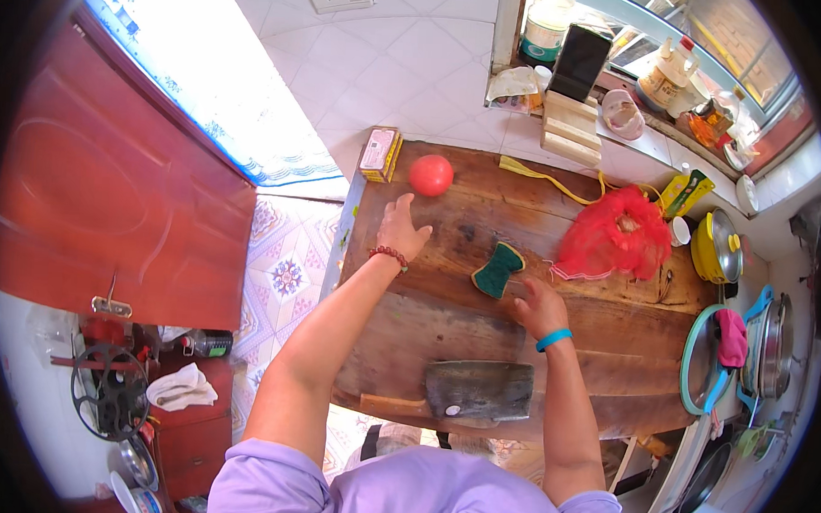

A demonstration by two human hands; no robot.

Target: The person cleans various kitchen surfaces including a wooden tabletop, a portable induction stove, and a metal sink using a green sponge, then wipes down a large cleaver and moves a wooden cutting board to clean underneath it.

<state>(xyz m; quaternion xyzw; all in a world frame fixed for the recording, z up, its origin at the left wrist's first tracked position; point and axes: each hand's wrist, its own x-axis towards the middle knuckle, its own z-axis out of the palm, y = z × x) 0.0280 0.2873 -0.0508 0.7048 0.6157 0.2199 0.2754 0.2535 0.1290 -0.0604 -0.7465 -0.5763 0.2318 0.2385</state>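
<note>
My left hand (pixel 404 229) is over the far left of a wooden table (pixel 408 324), fingers apart and holding nothing. Just beyond its fingertips sits a round red tomato (pixel 431 175). A small pink and yellow box (pixel 381 154) stands left of the tomato. My right hand (pixel 543 307) is beside the lower right corner of a green scouring pad (pixel 497 270), with thumb and forefinger apart; whether they touch is unclear. Close to my body lies a dark-bladed cleaver (pixel 480 389), its wooden handle (pixel 392 402) pointing left.
A red mesh bag (pixel 615 233) with a yellow strap (pixel 549 178) lies at the right. Beyond it are a white cup (pixel 680 230), a yellow pot (pixel 716 247) and a glass lid (pixel 702 355). A phone (pixel 580 62) leans on the windowsill. A red door (pixel 128 179) stands left.
</note>
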